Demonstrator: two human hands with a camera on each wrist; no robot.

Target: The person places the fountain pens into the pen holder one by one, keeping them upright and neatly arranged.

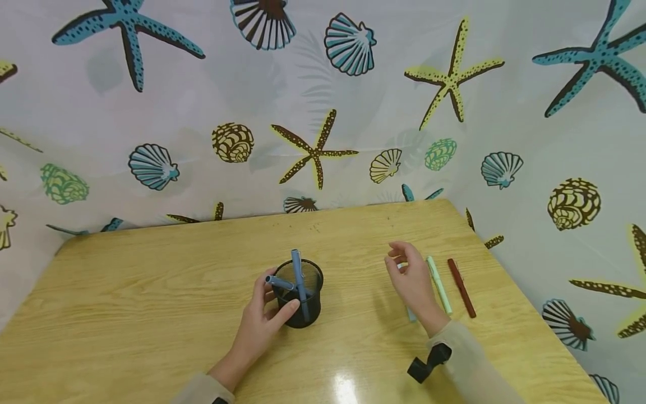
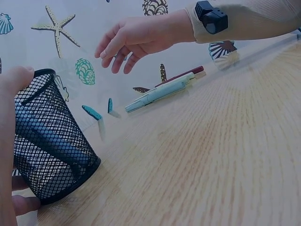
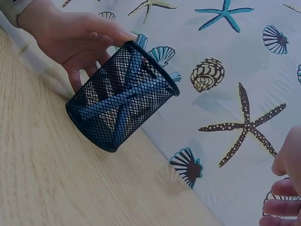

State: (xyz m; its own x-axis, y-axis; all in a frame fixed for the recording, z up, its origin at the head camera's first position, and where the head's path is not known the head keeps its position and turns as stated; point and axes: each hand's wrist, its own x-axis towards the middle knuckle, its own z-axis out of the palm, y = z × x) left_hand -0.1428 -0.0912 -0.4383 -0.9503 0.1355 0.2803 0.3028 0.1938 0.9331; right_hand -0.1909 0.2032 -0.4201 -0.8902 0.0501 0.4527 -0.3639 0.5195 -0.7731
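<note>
While the left hand (image 1: 256,330) grips a black wire-mesh cylindrical cup (image 1: 314,307), the right hand (image 1: 411,283) hangs above the right part of the table, well apart from the cup. Left hand: clamped round the cup, thumb on its near side, fingers round its left side. Right hand: fingers loosely bent, thumb and fingertips apart, nothing seen between them.

Cup stands on a yellowish wood-grain table (image 1: 151,297), about the middle, left of the right hand. Inside it, two slim blue pens: one nearly upright (image 1: 298,270), its end rising above the far rim; the other (image 1: 280,283) tilted, its end over the left rim. Through the mesh, from the right wrist, their shafts cross.

Right of the cup, three pens lie on the table. Leftmost, a pale blue pen (image 1: 412,315), mostly hidden below the right hand in the head view; whether the hand touches it is hard to tell there, but from the left wrist the fingers show raised clear of the pens. Next, just beside it, a pale green pen (image 1: 440,285); farthest right, a dark red pen (image 1: 461,288), near the table's right edge.

Beige sleeve (image 1: 481,367) on the right arm, black wrist-worn device (image 1: 429,362) over it. Beyond the table, white cloth (image 1: 192,95) printed with starfish and shells.
</note>
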